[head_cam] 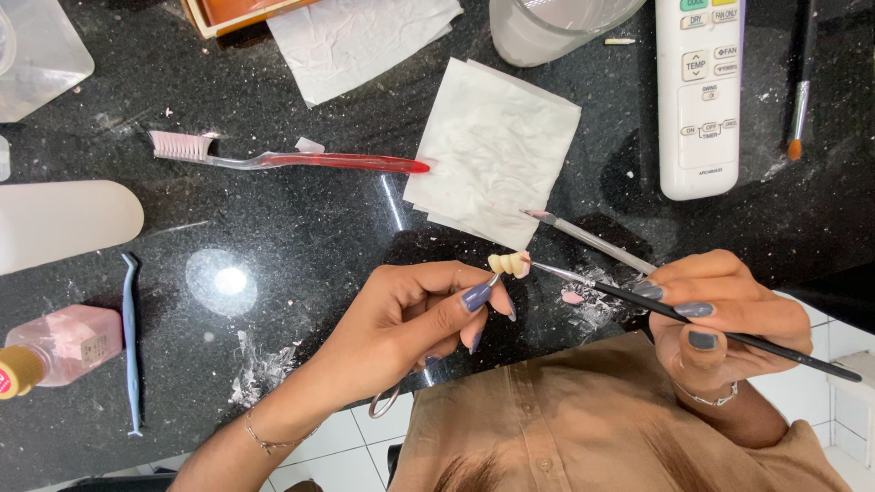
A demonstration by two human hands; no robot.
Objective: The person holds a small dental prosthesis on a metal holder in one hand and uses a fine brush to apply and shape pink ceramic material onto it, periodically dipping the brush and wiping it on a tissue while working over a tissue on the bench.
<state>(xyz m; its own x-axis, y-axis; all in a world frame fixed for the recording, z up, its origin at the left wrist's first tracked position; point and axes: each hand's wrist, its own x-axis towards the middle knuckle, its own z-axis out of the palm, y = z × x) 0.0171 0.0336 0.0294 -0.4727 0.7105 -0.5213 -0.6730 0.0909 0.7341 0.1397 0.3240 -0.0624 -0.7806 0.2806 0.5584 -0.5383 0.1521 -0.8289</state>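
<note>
The person's tan shirt (pixel 583 428) fills the bottom edge, closest to the lens. Above it, the left hand (pixel 410 319) has thumb and forefinger pressed together on a thin metal holder; at its tip sits a small cream row of teeth (pixel 509 264), held just above the black speckled counter (pixel 301 228). The right hand (pixel 720 314) pinches a thin black brush (pixel 693 321) between thumb and fingers, its pointed tip touching the right end of the row of teeth. A second, grey-handled brush (pixel 588 240) lies just beyond, its tip near a folded white tissue (pixel 497 150).

Further out: a red-handled toothbrush (pixel 283 159) lies left of the tissue, its handle end touching it. A white remote control (pixel 700 96) with rows of buttons lies at upper right, an orange-tipped brush (pixel 800 100) beside it. At far left lie a white cylindrical bottle (pixel 64 223), a pink liquid bottle with a yellow cap (pixel 55 351) and a blue double-ended tool (pixel 130 342).
</note>
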